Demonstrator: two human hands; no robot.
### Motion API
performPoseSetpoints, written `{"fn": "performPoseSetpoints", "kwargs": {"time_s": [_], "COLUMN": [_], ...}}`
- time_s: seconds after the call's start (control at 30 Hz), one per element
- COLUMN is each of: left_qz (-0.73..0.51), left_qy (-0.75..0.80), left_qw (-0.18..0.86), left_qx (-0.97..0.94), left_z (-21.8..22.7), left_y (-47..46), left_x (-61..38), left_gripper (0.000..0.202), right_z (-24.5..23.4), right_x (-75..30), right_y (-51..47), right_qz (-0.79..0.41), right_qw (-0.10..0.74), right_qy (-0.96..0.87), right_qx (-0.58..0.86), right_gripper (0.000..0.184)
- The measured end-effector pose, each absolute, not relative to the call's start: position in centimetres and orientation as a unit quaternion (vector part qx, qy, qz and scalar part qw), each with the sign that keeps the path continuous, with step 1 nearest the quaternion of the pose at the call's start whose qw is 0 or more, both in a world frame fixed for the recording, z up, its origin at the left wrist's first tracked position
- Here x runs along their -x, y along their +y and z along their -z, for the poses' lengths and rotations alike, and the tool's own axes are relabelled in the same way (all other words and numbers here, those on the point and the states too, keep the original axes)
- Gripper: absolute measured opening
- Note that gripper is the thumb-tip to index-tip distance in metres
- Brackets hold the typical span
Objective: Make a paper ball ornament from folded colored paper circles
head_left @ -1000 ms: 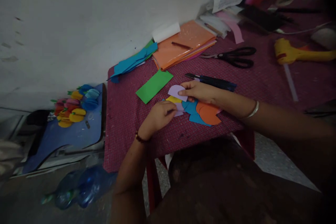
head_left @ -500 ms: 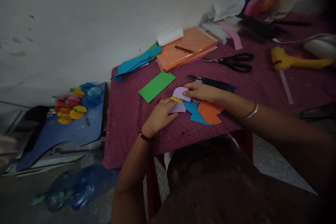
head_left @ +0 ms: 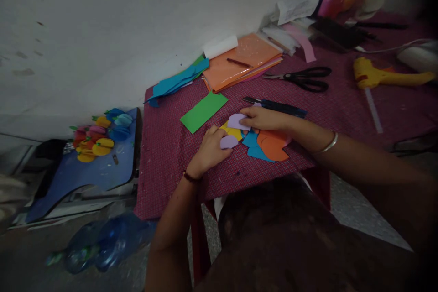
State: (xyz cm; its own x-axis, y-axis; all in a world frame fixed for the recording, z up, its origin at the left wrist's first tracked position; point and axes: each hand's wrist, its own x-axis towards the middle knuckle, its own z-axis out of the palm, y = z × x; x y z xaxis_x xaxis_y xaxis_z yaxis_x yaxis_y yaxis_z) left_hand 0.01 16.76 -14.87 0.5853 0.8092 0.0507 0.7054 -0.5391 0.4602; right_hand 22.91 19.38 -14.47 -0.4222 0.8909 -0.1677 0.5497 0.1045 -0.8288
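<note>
A: Quick Q, hands' state?
B: R hand [head_left: 262, 117] nearly closed, thumb + fingers pinching a lilac half-round [head_left: 237, 121]. L hand [head_left: 210, 148] loosely curled, w/ a second lilac pc [head_left: 230, 142] btwn thumb & fingers; exact finger contact hard to see.
A: Btwn them?
B: Yellow pcs [head_left: 233, 134], partly hidden by the half-round. Blue pcs [head_left: 256, 151] + orange pcs [head_left: 274, 147] overlap just below R hand, on the wearer's side.
A: Surface?
B: Red-purple checked tablecloth [head_left: 164, 155], few dark specks nr the edge below the hands. Green strip [head_left: 204, 112] lies just beyond L hand. Box cutter [head_left: 282, 108] just beyond R hand, scissors [head_left: 290, 76] farther past it. Yellow glue gun [head_left: 367, 73] well off to R hand's right, translucent stick poking out. Orange folder [head_left: 251, 50] well beyond both hands, thin brown stick [head_left: 238, 62] on top.
A: & the room?
B: Dim. Pale wall [head_left: 102, 32] past the far table edge, w/ a few marks at upper L. Well left of L hand: blue board [head_left: 99, 175] w/ a bunch of paper fruit shapes [head_left: 101, 147], yellow, red, pink, blue. Blue-tinted bottles [head_left: 114, 242], blurred, are on the floor, lower L of L hand.
</note>
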Motion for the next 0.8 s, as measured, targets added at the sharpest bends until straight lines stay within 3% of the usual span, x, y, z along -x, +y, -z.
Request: {"fn": "performPoseSetpoints", "kwargs": {"time_s": [0.07,0.17,0.3,0.5,0.63,0.8], "left_qz": [-0.144,-0.164,-0.218,-0.338,-0.347,-0.399], "left_qy": [0.432,0.43,0.463,0.492,0.496,0.496], "left_qw": [0.225,0.342,0.506,0.544,0.507,0.534], "left_qx": [-0.862,-0.819,-0.694,-0.59,-0.613,-0.557], "left_z": [14.7,14.5,14.0,14.6,15.5,15.8], "left_y": [16.8,17.1,17.7,18.3,18.4,17.9], "left_x": [0.1,0.5,1.4,1.5,0.7,-0.7], "left_gripper": [0.018,0.014,0.023,0.031,0.029,0.018], "right_z": [14.5,14.3,13.6,13.1,13.5,14.3], "right_x": [-22.9,-22.9,-22.8,-21.4,-19.9,-18.9], "right_y": [19.3,19.1,18.8,18.0,17.5,17.2], "right_qz": [-0.449,-0.476,-0.509,-0.538,-0.441,-0.218], "right_qw": [0.201,0.211,0.249,0.31,0.313,0.228], "right_qy": [-0.716,-0.697,-0.666,-0.621,-0.666,-0.787], "right_qx": [0.495,0.493,0.486,0.477,0.513,0.531], "right_gripper": [0.008,0.007,0.009,0.007,0.008,0.019]}}
